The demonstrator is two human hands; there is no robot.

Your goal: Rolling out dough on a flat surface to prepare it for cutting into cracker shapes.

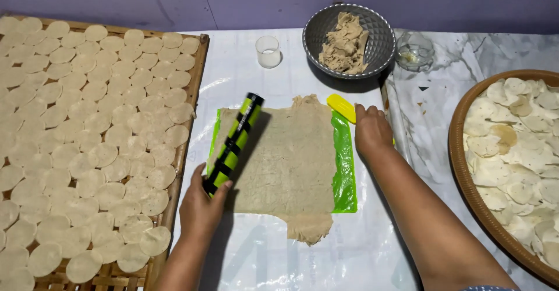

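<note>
Left hand (200, 208) grips rolling pin (234, 144) (tilted); right hand (371, 130) on yellow scraper (341, 107).

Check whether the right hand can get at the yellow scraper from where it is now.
Probably yes: the right hand rests right beside the yellow scraper, fingertips almost touching it, with nothing lying between them.

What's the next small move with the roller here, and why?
Probably bring the right hand back to the roller's far end and roll across the dough. The left hand grips only the near end, so the roller sits tilted at the sheet's left edge. The dough's lower edge looks ragged and spills past the green mat, so it seems unevenly rolled.
</note>
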